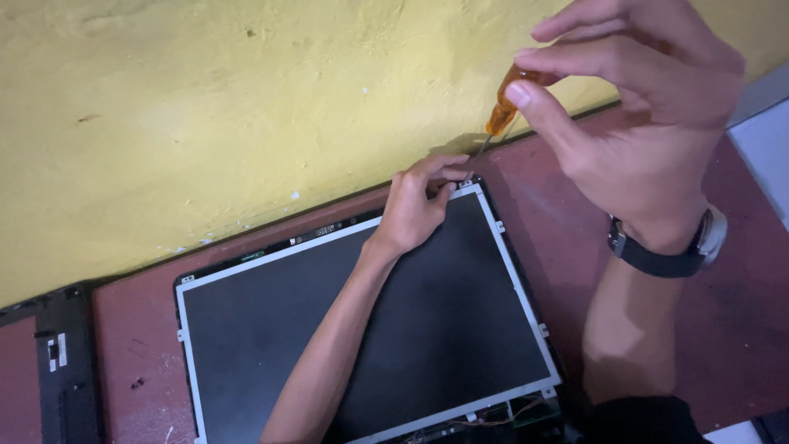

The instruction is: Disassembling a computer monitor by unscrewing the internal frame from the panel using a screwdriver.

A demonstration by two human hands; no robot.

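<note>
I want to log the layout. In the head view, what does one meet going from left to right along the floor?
Black frame piece → screen panel → left hand at the panel's top corner → screwdriver → right hand → wristwatch.

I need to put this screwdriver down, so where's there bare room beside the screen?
Bare red table lies right of the screen panel, up to the right hand and forearm. Another patch lies between the panel's left edge and the black bezel. The top right corner is crowded: left hand and screwdriver.

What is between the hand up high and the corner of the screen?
The screwdriver: the right hand grips its orange handle; its thin shaft slants toward the screen panel corner, head view.
</note>
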